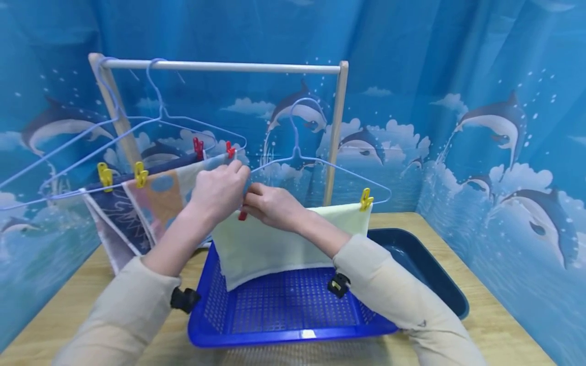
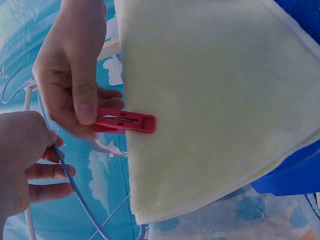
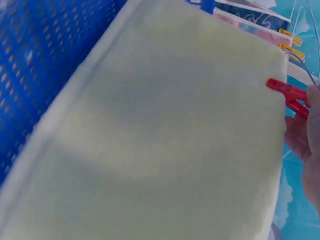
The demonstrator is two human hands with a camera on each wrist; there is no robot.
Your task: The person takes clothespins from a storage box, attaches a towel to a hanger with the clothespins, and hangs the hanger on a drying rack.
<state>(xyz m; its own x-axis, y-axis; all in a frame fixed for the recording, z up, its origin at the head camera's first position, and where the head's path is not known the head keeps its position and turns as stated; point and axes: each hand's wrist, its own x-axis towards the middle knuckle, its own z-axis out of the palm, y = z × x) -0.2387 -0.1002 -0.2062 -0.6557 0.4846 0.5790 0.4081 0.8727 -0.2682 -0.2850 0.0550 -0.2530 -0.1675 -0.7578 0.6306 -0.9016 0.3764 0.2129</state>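
Observation:
A pale yellow towel (image 1: 279, 244) hangs from a light blue wire hanger (image 1: 296, 140) above the blue basket. My right hand (image 1: 274, 206) pinches a red clothespin (image 2: 125, 120) between thumb and fingers; the clothespin's tip lies over the towel's upper edge. My left hand (image 1: 220, 188) holds the hanger's wire, its fingers bent around it in the left wrist view. A yellow clothespin (image 1: 365, 200) clips the towel's other top corner to the hanger. In the right wrist view the towel fills most of the picture, and only part of the right hand (image 3: 311, 135) shows.
A rack with a white rail (image 1: 220, 66) carries two more hangers at left. On them hang a dark patterned cloth (image 1: 125, 213) and an orange patterned cloth (image 1: 162, 190), held by red and yellow clothespins. Below are the blue basket (image 1: 293, 335) and a dark tray (image 1: 423, 259) on the wooden table (image 1: 494, 325).

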